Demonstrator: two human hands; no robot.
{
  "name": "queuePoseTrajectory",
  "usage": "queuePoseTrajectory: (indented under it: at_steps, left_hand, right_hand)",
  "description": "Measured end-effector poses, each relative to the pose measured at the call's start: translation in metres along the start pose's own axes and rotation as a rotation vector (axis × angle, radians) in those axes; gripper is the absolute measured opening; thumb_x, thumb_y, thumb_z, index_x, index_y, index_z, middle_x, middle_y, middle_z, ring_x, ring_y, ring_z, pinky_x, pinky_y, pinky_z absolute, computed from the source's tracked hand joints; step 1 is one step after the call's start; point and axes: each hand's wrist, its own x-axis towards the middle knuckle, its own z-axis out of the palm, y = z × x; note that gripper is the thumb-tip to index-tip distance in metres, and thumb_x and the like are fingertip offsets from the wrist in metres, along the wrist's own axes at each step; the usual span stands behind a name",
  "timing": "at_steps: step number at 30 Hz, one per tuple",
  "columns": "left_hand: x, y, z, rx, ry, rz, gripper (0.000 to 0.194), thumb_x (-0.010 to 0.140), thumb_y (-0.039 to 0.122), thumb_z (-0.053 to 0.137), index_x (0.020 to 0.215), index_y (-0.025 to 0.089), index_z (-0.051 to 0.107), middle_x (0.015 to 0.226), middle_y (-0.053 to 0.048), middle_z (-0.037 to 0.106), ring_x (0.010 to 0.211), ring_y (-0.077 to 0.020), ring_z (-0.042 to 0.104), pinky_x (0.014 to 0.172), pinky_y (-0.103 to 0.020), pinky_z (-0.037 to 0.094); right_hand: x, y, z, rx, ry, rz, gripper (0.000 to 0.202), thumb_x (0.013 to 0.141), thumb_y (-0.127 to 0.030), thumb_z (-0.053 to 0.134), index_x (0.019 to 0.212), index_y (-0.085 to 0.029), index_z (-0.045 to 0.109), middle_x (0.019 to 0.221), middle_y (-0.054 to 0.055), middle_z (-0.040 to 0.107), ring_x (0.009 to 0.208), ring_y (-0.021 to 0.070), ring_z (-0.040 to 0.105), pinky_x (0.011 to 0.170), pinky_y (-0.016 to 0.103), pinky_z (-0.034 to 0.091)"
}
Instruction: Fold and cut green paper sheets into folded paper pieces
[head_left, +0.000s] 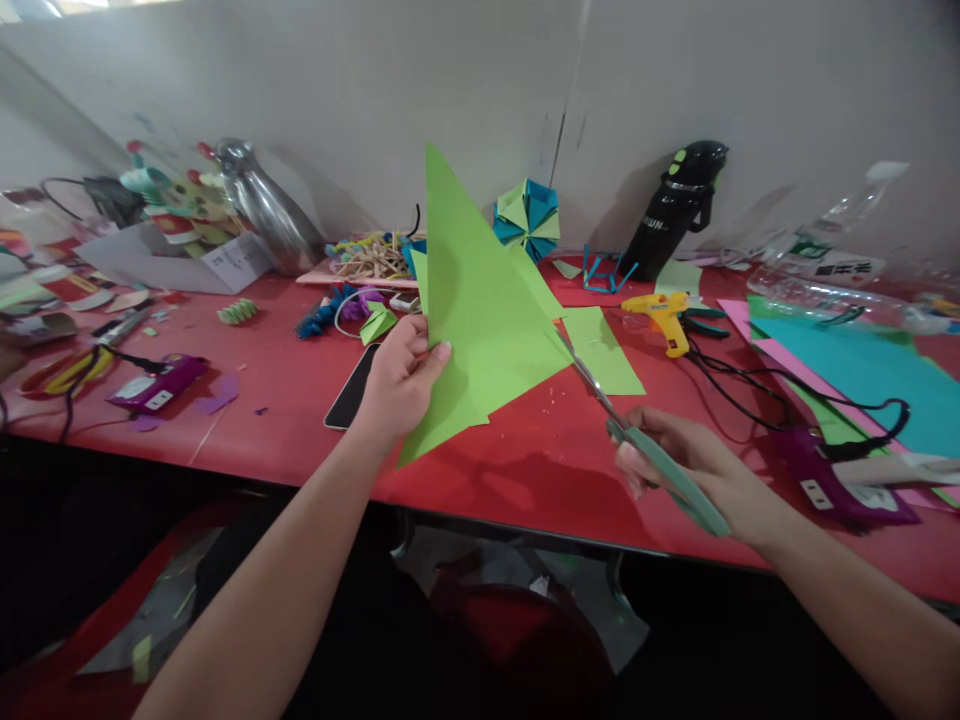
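Observation:
My left hand (pixel 401 380) pinches the left edge of a folded sheet of bright green paper (pixel 480 310), holding it up over the red table (pixel 300 400). My right hand (pixel 682 455) is closed around the green handles of a pair of scissors (pixel 660 465). The scissors' blades point up and left, with their tips at the right corner of the green paper; whether they touch it I cannot tell. Behind that corner a smaller green paper piece (pixel 604 350) lies on the table. A dark phone (pixel 351 388) lies partly behind my left hand.
A yellow glue gun (pixel 664 315) and a purple power strip (pixel 847 490) with black cords lie to the right, near coloured paper sheets (pixel 862 370). At the back stand a black bottle (pixel 671 215), a paper ball (pixel 527 220) and a steel flask (pixel 266 210). Another purple power strip (pixel 157 385) sits left.

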Motion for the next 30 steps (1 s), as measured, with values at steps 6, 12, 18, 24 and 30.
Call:
queuePoseTrajectory:
  at_steps: [6,12,18,24,30]
  left_hand:
    - [-0.0006,-0.0014,0.0000,-0.016,-0.021,-0.003,0.018,0.091,0.025,0.067,0.105,0.019,0.057,0.094,-0.004,0.075,0.082,-0.0193,0.073,0.071,-0.031,0.058]
    - [0.0006,-0.0014,-0.0021,-0.011,-0.023,0.003,0.025,0.089,0.028,0.069,0.109,0.019,0.057,0.096,-0.005,0.075,0.081,-0.0201,0.073,0.070,-0.031,0.057]
    - [0.0003,-0.0025,-0.0013,0.022,-0.062,0.002,0.021,0.091,0.027,0.067,0.108,0.019,0.057,0.099,-0.006,0.075,0.086,-0.0205,0.073,0.073,-0.031,0.056]
    - [-0.0003,-0.0049,-0.0032,0.050,-0.051,-0.005,0.022,0.090,0.029,0.069,0.108,0.021,0.059,0.089,-0.004,0.072,0.075,-0.0188,0.070,0.067,-0.031,0.056]
    - [-0.0011,-0.0063,-0.0027,0.067,-0.052,-0.013,0.026,0.088,0.034,0.073,0.107,0.023,0.060,0.081,-0.003,0.068,0.074,-0.0208,0.070,0.064,-0.033,0.058]
  right_hand:
    - [0.0011,0.0005,-0.0010,0.039,0.013,-0.025,0.024,0.092,-0.042,0.069,0.088,-0.023,0.056,0.076,-0.001,0.060,0.065,0.0143,0.058,0.065,0.032,0.048]
    - [0.0015,0.0005,-0.0031,0.041,-0.010,-0.038,0.023,0.094,-0.042,0.066,0.089,-0.022,0.056,0.074,-0.002,0.059,0.065,0.0130,0.056,0.064,0.030,0.049]
    - [0.0015,0.0005,-0.0032,0.032,-0.032,-0.048,0.022,0.093,-0.041,0.067,0.088,-0.022,0.056,0.072,0.000,0.061,0.065,0.0150,0.058,0.066,0.032,0.049]
    - [0.0020,0.0030,-0.0035,0.030,-0.031,-0.032,0.023,0.093,-0.042,0.067,0.089,-0.022,0.055,0.073,-0.001,0.061,0.065,0.0146,0.058,0.065,0.032,0.048]
    - [0.0016,-0.0006,-0.0006,0.002,-0.015,-0.008,0.026,0.093,-0.044,0.067,0.086,-0.023,0.054,0.070,-0.001,0.061,0.064,0.0158,0.058,0.066,0.034,0.048]
